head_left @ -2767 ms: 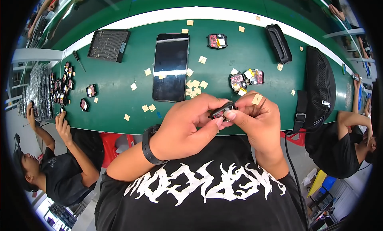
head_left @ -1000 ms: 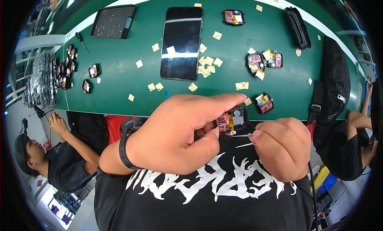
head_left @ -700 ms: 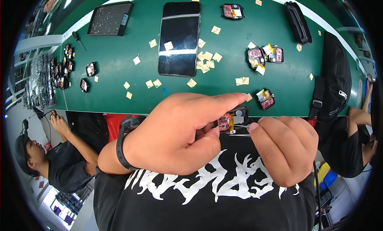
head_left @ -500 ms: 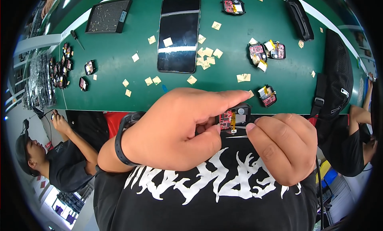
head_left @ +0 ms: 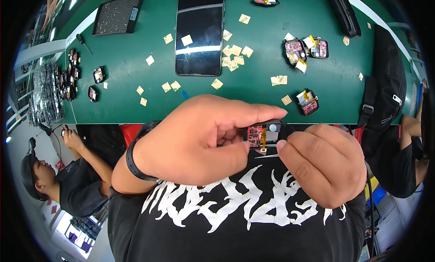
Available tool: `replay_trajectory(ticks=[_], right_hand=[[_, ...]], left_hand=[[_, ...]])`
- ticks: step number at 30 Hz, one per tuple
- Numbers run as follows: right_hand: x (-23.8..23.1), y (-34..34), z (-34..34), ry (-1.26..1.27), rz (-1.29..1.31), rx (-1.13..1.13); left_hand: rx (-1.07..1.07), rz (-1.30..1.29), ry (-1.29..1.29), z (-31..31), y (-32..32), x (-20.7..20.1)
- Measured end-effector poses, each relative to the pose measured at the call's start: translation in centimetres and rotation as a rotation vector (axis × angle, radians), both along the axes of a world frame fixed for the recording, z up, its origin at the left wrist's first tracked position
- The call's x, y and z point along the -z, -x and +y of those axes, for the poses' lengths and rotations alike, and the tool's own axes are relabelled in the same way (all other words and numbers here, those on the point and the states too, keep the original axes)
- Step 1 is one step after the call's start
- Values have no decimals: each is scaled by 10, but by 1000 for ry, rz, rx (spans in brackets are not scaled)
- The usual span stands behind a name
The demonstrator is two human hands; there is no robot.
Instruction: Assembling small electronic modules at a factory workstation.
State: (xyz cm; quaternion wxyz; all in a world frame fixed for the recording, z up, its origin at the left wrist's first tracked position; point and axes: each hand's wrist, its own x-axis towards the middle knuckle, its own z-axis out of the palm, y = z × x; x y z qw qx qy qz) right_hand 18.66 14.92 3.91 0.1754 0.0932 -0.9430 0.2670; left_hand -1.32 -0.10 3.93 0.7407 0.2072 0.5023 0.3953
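Observation:
Between the thumb and fingers of my left hand [head_left: 204, 142] is a small black device case [head_left: 276, 134], its open side showing a red circuit board [head_left: 255, 136], a silvery part and a yellow flex strip [head_left: 264, 137]. My left index finger stretches along the case's far edge. My right hand [head_left: 324, 164] is closed in a pinch on thin metal tweezers [head_left: 267, 156]. The tweezers' tips reach the near edge of the case, by the small connector end of the flex strip. Whether they grip the strip I cannot tell.
On the green table [head_left: 136, 44] lie a large black phone [head_left: 199, 40], scattered cream adhesive squares [head_left: 217, 84], several opened devices [head_left: 308, 102], a black screw tray [head_left: 118, 14] and a screwdriver [head_left: 84, 43]. A black bag [head_left: 387, 81] lies at right; a co-worker [head_left: 77, 180] sits at left.
The view has shifted slightly, so the table things sit a little higher. My left hand has moved slightly left with the case; the tweezers stay at its near edge.

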Motion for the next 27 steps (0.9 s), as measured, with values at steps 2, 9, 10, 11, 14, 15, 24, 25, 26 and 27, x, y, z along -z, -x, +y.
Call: replay_trajectory(ticks=[2, 9, 10, 11, 14, 15, 24, 25, 26, 27], right_hand=[[1, -1, -1, -7, 19, -5], [5, -1, -5, -8, 48, 10], [6, -2, -7, -1, 44, 13], [8, -2, -8, -31, 42, 29], [7, -2, -10, -38, 1, 65], [3, -3, -11, -37, -45, 93], [7, -32, 10, 215, -206, 374], [14, -32, 6, 241, -255, 582], [22, -33, 3, 267, -301, 791], [29, -35, 1, 300, -411, 888]], left_hand=[[27, 45, -98, -1, 0, -2], [62, 475, -378, -5, -7, 10], [61, 516, -400, -6, -8, 10], [60, 555, -422, -6, -9, 11], [38, 497, -319, -5, -9, 13], [41, 495, -318, -6, -8, 14], [-74, 263, -99, -5, -1, 10], [-107, 227, -90, -6, -1, 8], [-141, 192, -81, -6, 1, 6], [-144, 194, -91, -8, 5, 8]])
